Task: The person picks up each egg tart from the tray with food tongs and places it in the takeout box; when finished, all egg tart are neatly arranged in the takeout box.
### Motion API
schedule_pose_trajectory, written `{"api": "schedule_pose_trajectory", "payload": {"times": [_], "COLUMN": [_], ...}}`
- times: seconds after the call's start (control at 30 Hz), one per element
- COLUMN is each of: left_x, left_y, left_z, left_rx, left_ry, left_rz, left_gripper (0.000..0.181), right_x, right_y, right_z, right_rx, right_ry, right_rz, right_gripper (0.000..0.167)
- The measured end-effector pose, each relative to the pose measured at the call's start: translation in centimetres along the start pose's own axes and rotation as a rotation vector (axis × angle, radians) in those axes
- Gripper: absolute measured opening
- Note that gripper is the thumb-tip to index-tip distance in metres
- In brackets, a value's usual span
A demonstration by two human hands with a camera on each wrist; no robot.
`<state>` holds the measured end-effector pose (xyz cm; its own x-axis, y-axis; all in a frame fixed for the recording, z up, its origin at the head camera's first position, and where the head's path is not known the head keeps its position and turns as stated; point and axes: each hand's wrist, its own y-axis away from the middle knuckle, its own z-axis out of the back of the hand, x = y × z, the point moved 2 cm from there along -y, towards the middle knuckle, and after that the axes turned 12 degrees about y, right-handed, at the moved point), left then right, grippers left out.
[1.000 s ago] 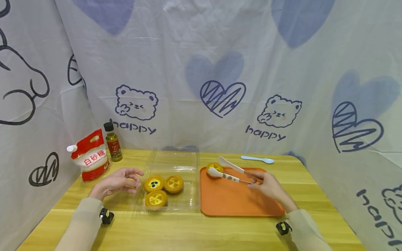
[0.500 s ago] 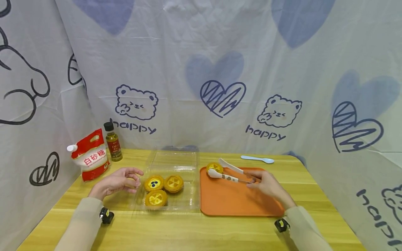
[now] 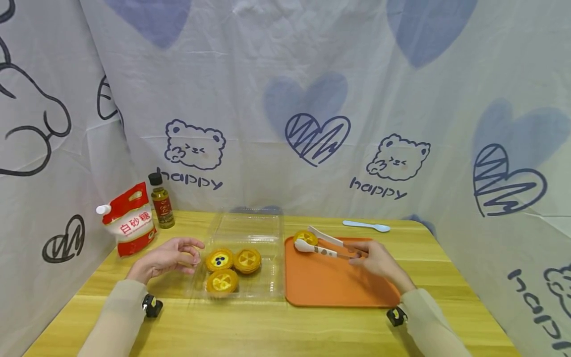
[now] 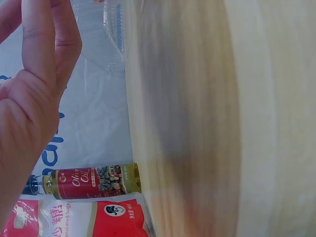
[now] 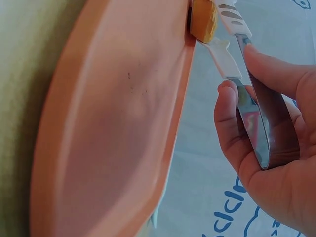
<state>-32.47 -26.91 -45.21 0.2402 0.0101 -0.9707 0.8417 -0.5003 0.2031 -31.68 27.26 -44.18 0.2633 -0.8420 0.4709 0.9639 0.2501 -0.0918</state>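
My right hand (image 3: 378,259) holds metal tongs (image 5: 266,123) with white spotted tips, thumb on one arm and fingers on the other. The tips lie on either side of an egg tart (image 3: 305,238) at the back left corner of an orange tray (image 3: 339,285); whether they touch it I cannot tell. My left hand (image 3: 171,257) hovers with loosely bent fingers at the left side of a clear plastic box (image 3: 269,277), holding nothing. Inside the box sit a tart with blueberries (image 3: 219,260) and two tarts with a wedge pattern, one behind (image 3: 247,261) and one in front (image 3: 222,282).
A red and white sugar bag (image 3: 132,220) and an olive oil bottle (image 3: 162,202) stand at the back left. Behind the tray lies a pale blue spoon (image 3: 367,226). The box's raised lid (image 3: 247,225) leans at the back, before a printed cloth.
The right hand and tongs have shifted slightly left, and the tong tips have come a little closer around the tart. My left hand has stayed in place.
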Motion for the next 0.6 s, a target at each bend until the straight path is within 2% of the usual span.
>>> {"api": "schedule_pose_trajectory", "payload": {"times": [0.23,0.6], "left_x": [-0.1,0.0], "left_y": [-0.1,-0.1], "left_z": [0.0,0.0], "left_rx": [0.0,0.005], "left_ry": [-0.004,0.003], "left_rz": [0.004,0.003], "left_gripper": [0.058,0.058], "right_x": [-0.2,-0.1], "right_y": [0.2,1.0], "right_z": [0.0,0.5], "right_rx": [-0.023,-0.014], "right_ry": [0.021,-0.062], "right_rz": [0.026,0.0], "right_gripper": [0.043,0.041]}}
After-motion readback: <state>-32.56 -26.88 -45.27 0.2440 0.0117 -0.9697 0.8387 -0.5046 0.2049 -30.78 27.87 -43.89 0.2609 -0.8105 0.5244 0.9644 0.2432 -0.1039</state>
